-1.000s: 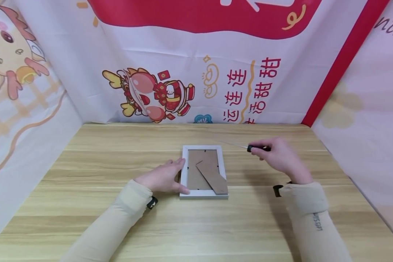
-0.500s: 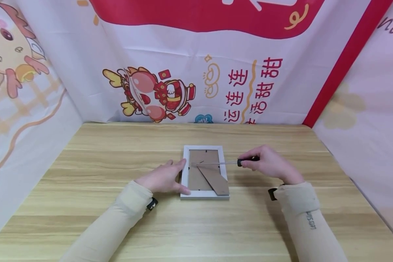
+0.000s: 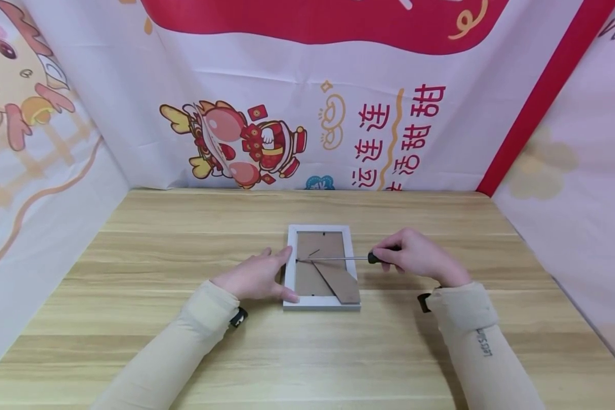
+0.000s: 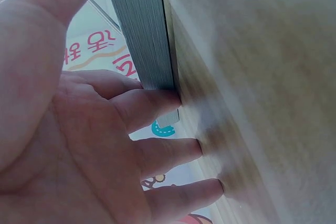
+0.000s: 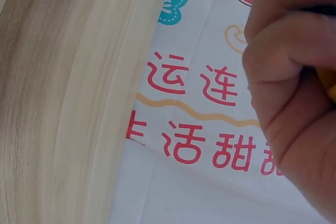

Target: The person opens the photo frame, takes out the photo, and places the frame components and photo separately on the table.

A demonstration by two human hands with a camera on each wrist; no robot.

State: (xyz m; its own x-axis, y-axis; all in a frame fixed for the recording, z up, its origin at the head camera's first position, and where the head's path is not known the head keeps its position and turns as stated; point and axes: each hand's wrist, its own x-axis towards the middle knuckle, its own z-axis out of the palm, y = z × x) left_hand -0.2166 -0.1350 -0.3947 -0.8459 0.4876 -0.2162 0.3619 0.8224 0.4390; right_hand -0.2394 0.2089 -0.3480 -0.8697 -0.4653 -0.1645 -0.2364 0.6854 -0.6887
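A white picture frame [image 3: 323,302] lies face down on the table, its brown backing board [image 3: 307,279] showing. The board's stand leg [image 3: 342,285] slants to the lower right corner. My left hand [image 3: 256,278] rests at the frame's left side, thumb on the lower left corner and forefinger on the left rim. In the left wrist view, its other fingers [image 4: 173,156] reach straight to the tabletop beside the frame's side edge [image 4: 139,24]. My right hand [image 3: 417,257] grips the black handle of a screwdriver [image 3: 356,258]. The shaft crosses the board toward the small clip on the left rim; exact contact cannot be told.
The wood-grain table [image 3: 184,228] surrounds the frame. White printed cloth [image 3: 148,142] stands along the back, with more cloth at the left and right sides. Each wrist wears a black strap [image 3: 238,317].
My right hand has moved left and slightly nearer, bringing the screwdriver from beyond the frame's upper right to lie across its back. My left hand and the frame have stayed put.
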